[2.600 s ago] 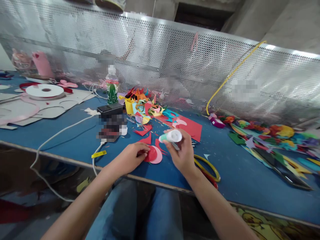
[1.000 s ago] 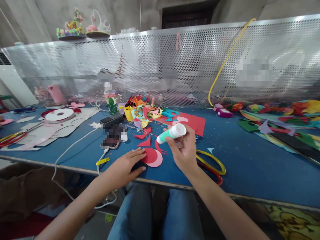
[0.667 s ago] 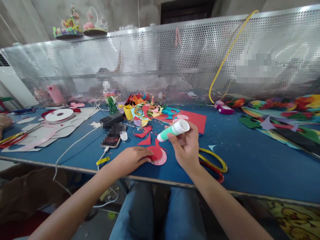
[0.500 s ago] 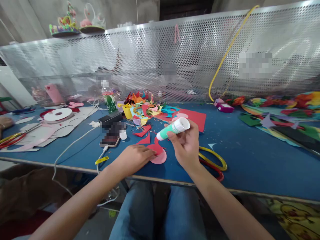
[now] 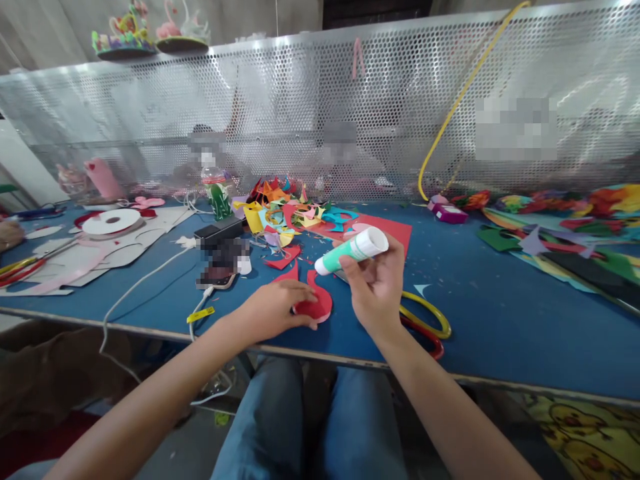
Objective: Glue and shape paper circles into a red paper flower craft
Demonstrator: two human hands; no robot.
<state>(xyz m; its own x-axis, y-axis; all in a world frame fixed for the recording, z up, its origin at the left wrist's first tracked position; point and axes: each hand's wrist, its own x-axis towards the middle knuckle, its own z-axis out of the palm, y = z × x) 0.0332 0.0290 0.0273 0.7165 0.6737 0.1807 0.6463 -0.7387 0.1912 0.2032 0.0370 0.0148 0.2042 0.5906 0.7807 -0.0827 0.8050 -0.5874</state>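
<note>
The red paper circle (image 5: 323, 305) lies under the tips of the left hand's (image 5: 275, 308) spread fingers. It could slide crooked if they push sideways. The right hand (image 5: 377, 283) pinches a glue stick (image 5: 350, 251), which could bump the paper if it dips.

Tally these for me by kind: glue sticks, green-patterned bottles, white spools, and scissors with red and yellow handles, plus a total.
Glue stick: 1
Green-patterned bottle: 1
White spool: 1
Scissors with red and yellow handles, one at far left, one beside the right hand: 2
Total: 5
</note>
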